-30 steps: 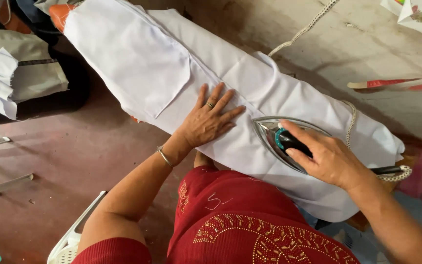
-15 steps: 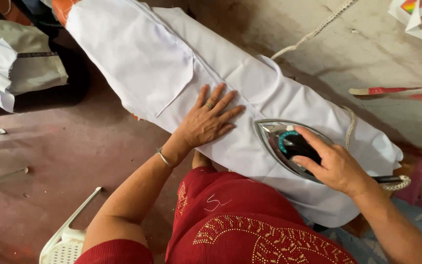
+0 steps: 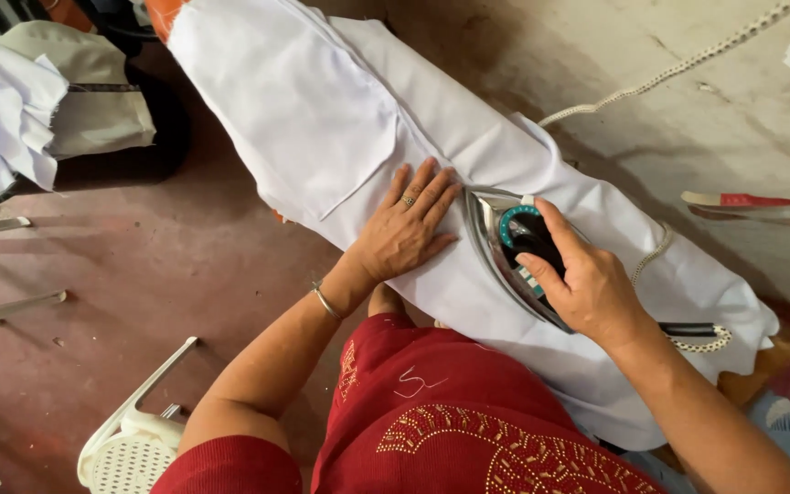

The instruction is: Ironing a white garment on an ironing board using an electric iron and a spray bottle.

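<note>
1. The left hand [image 3: 404, 233] lies open and flat on the white cotton cloth [image 3: 322, 128], pinning it smooth on the padded board.
2. Just right of it, the right hand [image 3: 587, 284] is closed around the handle of the steel-soled iron with a teal dial [image 3: 505, 240], pressing it onto the cloth.

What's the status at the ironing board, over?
Left hand flat on white cloth. Right hand grips iron. Cord trails behind, nothing blocking.

White cloth [image 3: 322, 119] is spread flat along the narrow board, running diagonally far-left to near-right, with a silver iron [image 3: 505, 252] sitting soleplate-down mid-way.
</note>
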